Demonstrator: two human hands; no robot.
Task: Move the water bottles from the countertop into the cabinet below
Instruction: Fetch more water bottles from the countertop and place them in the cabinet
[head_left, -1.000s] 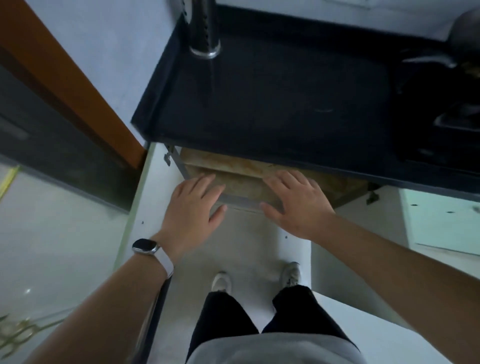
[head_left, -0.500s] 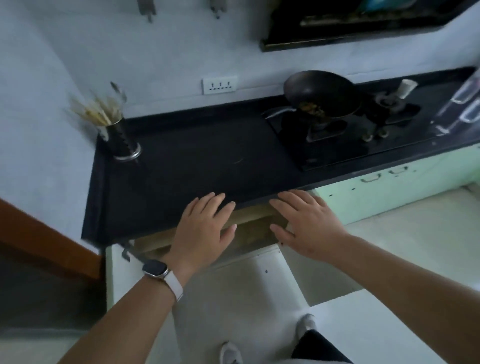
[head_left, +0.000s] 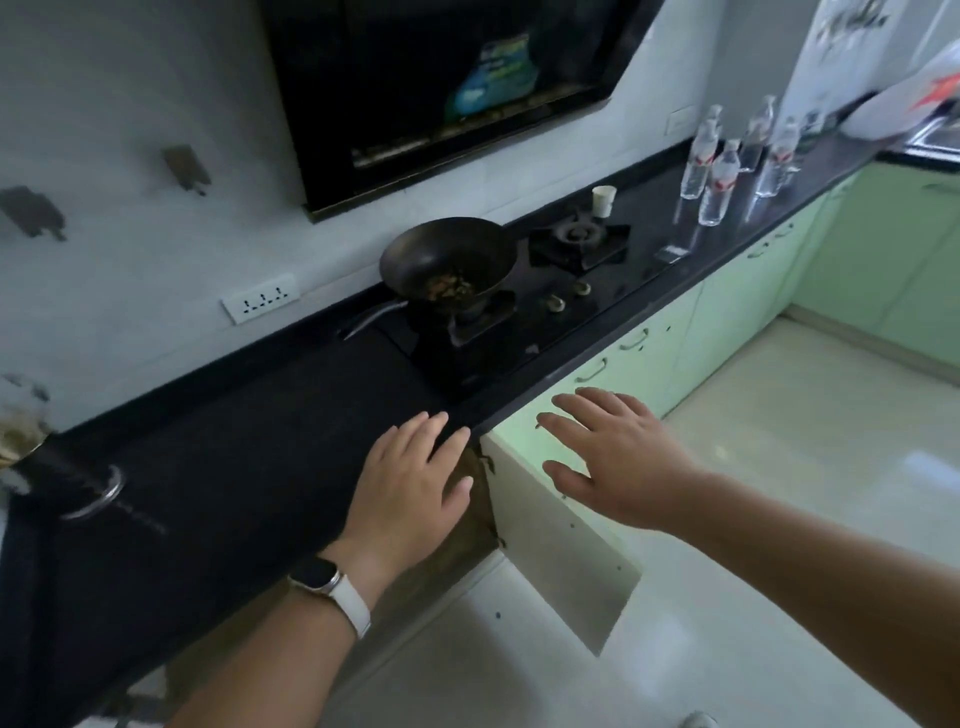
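Both forearms reach forward, palms down. The left hand (head_left: 410, 488) lies flat over the front edge of the matte black counter (head_left: 234, 467). The right hand (head_left: 618, 457) is spread above the top edge of the open cabinet door (head_left: 561, 545), a smooth pale panel. The fingers (head_left: 582, 402) of both hands are straight and released, grasping nothing; contact cannot be confirmed. The water bottles (head_left: 727, 166), clear plastic with white caps, stand upright in a cluster on the counter, well beyond the right fingers, past the round dark wok (head_left: 447, 260). A white-strapped watch (head_left: 322, 579) sits on the left wrist.

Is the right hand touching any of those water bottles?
Apart: head view shows the right hand near the cabinet door, the water bottles far along the countertop.
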